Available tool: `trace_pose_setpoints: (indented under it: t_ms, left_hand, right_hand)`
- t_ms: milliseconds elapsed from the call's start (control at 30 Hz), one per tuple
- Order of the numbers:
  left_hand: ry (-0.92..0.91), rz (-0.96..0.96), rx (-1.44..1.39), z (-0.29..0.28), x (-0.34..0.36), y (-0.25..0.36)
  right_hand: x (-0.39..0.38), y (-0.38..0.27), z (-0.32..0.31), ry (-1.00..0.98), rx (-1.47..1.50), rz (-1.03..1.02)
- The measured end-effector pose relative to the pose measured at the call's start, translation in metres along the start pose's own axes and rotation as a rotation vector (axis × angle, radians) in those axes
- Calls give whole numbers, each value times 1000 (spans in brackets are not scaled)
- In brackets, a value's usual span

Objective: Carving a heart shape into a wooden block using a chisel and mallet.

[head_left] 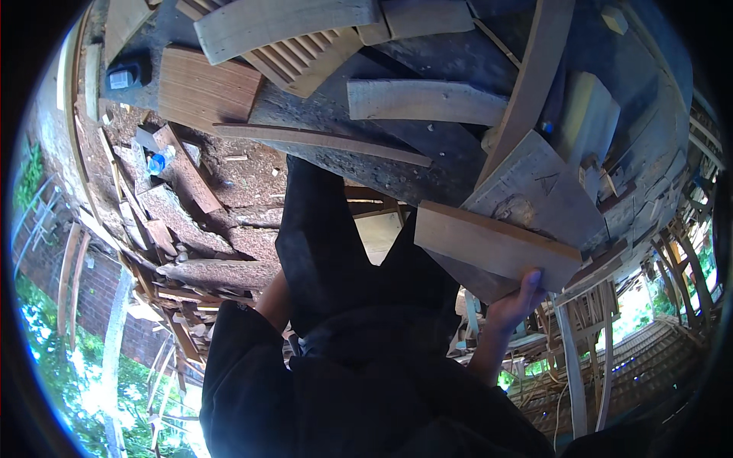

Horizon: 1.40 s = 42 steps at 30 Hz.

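Note:
My right hand (519,298) is at the lower right, its thumb and fingers closed on the near end of a pale rectangular board (495,237). That board lies over a wider, rough board (546,183) with a dark knot, at the edge of the dark work surface. On my left, a stretch of bare forearm shows beside my dark-clothed leg; the hand itself is hidden behind my body and leg.
The dark bench top (359,160) carries curved pieces (424,101), a slatted piece (286,65), a reddish board (202,88), a long strip (321,141) and a small black object (122,76). Timber offcuts (187,168) litter the ground at left; stacked lumber (672,275) stands at right.

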<state>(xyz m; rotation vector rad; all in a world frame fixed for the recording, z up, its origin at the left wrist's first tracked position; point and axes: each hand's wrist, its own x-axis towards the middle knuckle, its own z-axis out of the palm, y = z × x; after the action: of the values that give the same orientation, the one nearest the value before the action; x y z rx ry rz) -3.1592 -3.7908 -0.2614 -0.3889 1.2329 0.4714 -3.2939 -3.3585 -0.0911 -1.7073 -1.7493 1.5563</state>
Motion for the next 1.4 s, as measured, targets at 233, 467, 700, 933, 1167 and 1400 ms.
trace_pose_setpoints:
  t_ms: [233,467,700,933,1167,1400]
  left_hand:
    - [-128,23,21,29,-22,-21]
    - [-230,73,20,58,-35,-39]
    - [-255,108,5,69,-45,-64]
    - [-125,160,-8,36,-28,-72]
    - [80,199,-42,6,-16,-99]
    - [246,269,-71,4,20,-133]
  right_hand:
    - [-31,-10,-27,105,-38,-64]
    - [-51,-2,-49,141,-99,-134]
    - [-48,20,-53,125,-12,-199]
    - [-24,45,-31,-16,64,-271]
    - [-3,95,2,-282,391,-345]
    - [-9,129,59,-603,485,-393]
